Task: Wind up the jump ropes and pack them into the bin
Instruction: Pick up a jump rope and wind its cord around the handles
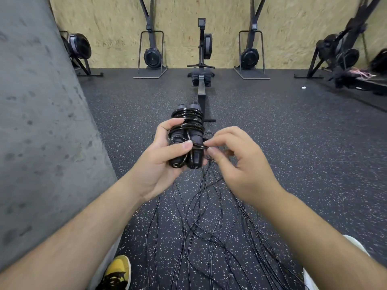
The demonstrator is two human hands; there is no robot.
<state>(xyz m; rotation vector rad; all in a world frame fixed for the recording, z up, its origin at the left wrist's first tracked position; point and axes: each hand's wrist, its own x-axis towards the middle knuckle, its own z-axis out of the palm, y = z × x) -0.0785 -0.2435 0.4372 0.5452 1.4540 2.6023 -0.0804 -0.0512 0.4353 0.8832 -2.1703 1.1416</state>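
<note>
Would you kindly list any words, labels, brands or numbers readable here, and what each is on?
None can be read.
The small dark monitor atop the black rowing machine is too small and blurred.
The black jump rope handles show no legible marking.

A wound rope bundle (186, 139) with two black handles is gripped in the left hand (161, 158); a cord end is pinched against it by the right hand (236, 162); loose ropes (209, 227) are spread on the speckled floor (272, 132); a rower (202, 65) is seen ahead.
</note>
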